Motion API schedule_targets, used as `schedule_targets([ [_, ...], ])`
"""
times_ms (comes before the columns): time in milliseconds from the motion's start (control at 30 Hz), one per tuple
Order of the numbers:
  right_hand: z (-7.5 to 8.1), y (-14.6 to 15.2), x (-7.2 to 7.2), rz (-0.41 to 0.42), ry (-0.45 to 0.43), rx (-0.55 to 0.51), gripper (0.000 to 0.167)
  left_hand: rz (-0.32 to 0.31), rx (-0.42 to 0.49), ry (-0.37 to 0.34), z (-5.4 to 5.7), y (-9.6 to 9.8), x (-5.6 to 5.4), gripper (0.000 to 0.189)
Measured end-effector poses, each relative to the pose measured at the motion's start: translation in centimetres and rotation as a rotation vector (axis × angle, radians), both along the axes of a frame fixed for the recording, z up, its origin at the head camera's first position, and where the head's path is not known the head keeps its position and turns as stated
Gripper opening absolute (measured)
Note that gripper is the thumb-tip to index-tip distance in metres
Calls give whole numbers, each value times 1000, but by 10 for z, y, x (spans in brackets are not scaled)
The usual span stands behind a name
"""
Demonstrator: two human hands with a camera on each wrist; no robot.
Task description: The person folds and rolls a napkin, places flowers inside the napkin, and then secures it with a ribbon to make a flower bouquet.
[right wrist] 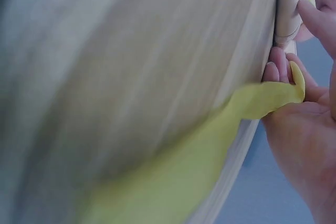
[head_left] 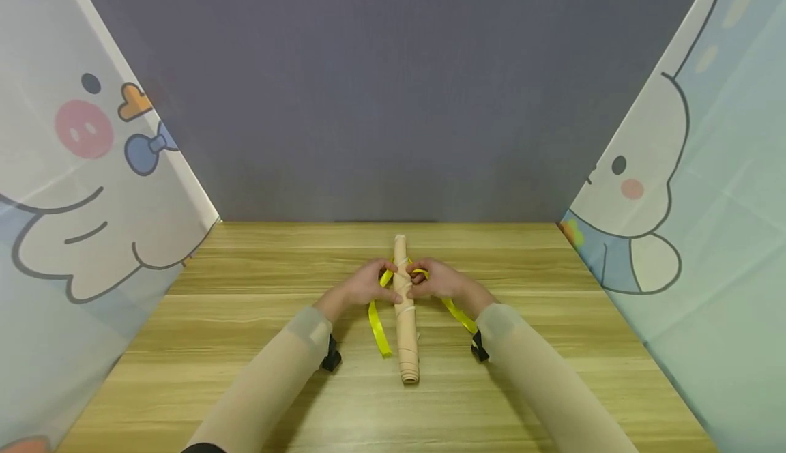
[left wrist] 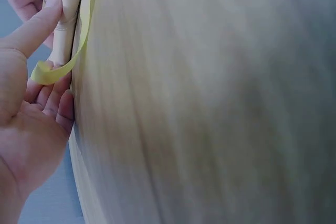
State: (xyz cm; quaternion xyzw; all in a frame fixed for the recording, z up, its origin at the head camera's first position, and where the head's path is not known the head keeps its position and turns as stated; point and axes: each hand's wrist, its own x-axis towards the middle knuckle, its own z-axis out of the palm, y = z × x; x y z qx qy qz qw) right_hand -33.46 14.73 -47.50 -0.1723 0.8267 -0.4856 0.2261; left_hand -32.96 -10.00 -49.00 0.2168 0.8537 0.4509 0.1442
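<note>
A long beige roll (head_left: 406,333) of sheet material, with pale bands around it, lies lengthwise on the wooden table. My left hand (head_left: 373,282) grips its far half from the left, thumb and forefinger at the side of the roll. From the right, my right hand (head_left: 439,280) holds it the same way, its thumb opposite the left one. A yellow ribbon (head_left: 379,330) passes by both hands, one tail lying left of the roll and another reaching toward the right wrist. In the left wrist view, the ribbon (left wrist: 50,74) crosses the fingers; on the right, the ribbon (right wrist: 273,98) folds over them.
The wooden table (head_left: 245,371) ends at a dark grey wall (head_left: 393,98). Cartoon-printed cloth panels stand on the left (head_left: 55,235) and right (head_left: 706,269). Black wrist devices (head_left: 331,356) sit under both sleeved forearms, close to the tabletop.
</note>
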Motion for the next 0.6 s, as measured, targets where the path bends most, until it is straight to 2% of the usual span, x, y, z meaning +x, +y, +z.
schedule_targets([
  [167, -2, 1, -1, 2, 48, 16, 44, 9, 15, 2, -1, 0, 2, 61],
  [367, -3, 2, -1, 3, 43, 20, 28, -18, 17, 20, 0, -1, 2, 41],
  [500, -3, 2, -1, 17, 43, 34, 28, -40, 18, 26, -1, -4, 2, 38],
  [600, -2, 3, 1, 31, 23, 27, 33, -56, 7, 24, -1, -6, 4, 46],
])
